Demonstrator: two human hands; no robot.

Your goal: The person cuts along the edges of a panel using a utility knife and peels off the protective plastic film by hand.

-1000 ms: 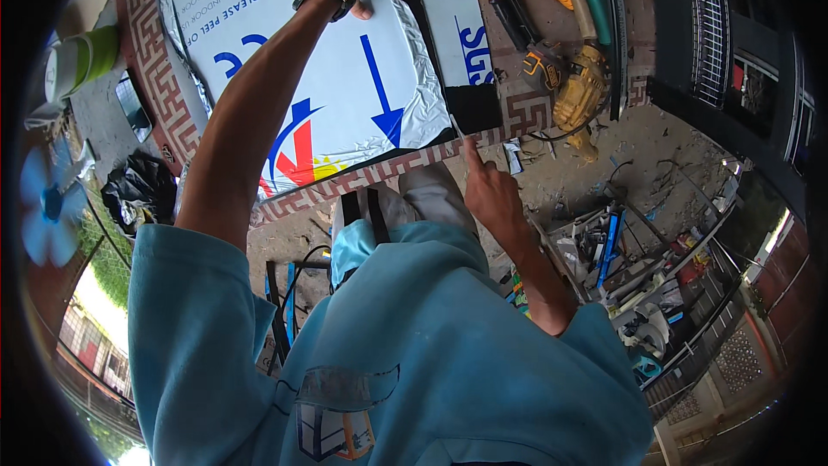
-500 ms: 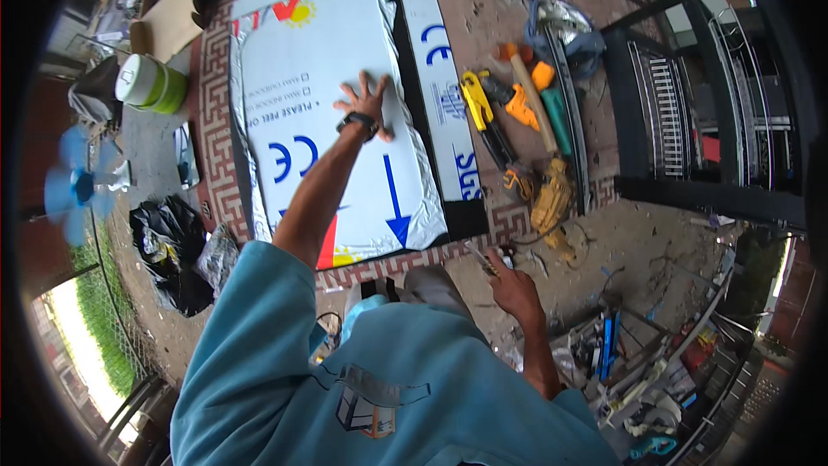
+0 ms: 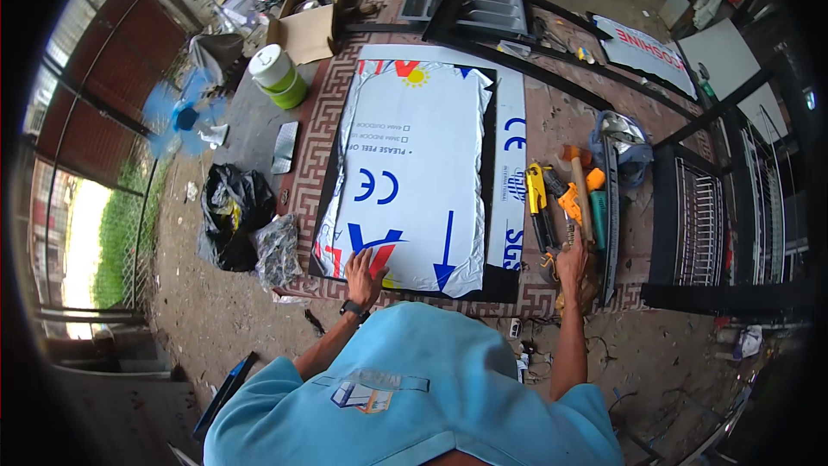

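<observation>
A white panel (image 3: 414, 181) with a film-covered face and crinkled silvery edges lies on the table before me. My left hand (image 3: 366, 274) rests on its near left corner, fingers stretched out. At the panel's right, my right hand (image 3: 571, 267) is closed round a slim utility knife (image 3: 570, 231), mostly hidden in the grip. That hand is over the near end of a group of tools. Beside it lie a yellow-and-black tool (image 3: 539, 207), an orange-and-black tool (image 3: 569, 204), a wooden handle (image 3: 583, 214) and a green-handled tool (image 3: 599, 217).
A black metal bar (image 3: 611, 224) lies right of the tools, near a blue bag (image 3: 625, 147). Black frames with wire racks (image 3: 697, 224) stand farther right. At left are a green-and-white jug (image 3: 278, 78), a blue fan (image 3: 184, 116) and a black plastic bag (image 3: 233, 216).
My left hand has slid from the panel's middle to its near left corner. My right hand has moved forward with the knife, from beside my body to the tools. The view has shifted.
</observation>
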